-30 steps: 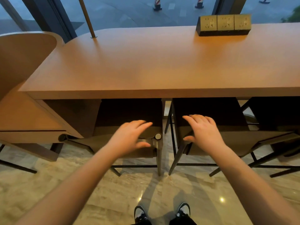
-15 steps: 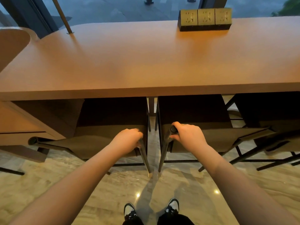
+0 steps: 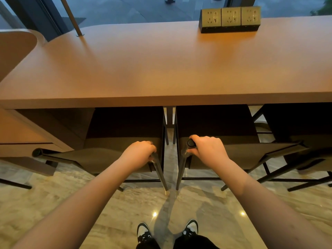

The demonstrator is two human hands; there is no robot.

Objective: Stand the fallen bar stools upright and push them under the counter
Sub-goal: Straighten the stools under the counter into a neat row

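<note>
Wooden and broad, the counter [image 3: 161, 69] fills the far half of the head view, a socket block [image 3: 230, 19] set at its far right. Two stools are seen upright at its near edge, seats partly tucked beneath. The left stool [image 3: 100, 159] is gripped at its back corner by the left hand [image 3: 139, 152]; the right stool [image 3: 239, 155] is gripped likewise by the right hand [image 3: 209, 149], fingers curled round the post. Pushing appears to be in hand; a straight shove forward is called for. Little room is left between the stools.
</note>
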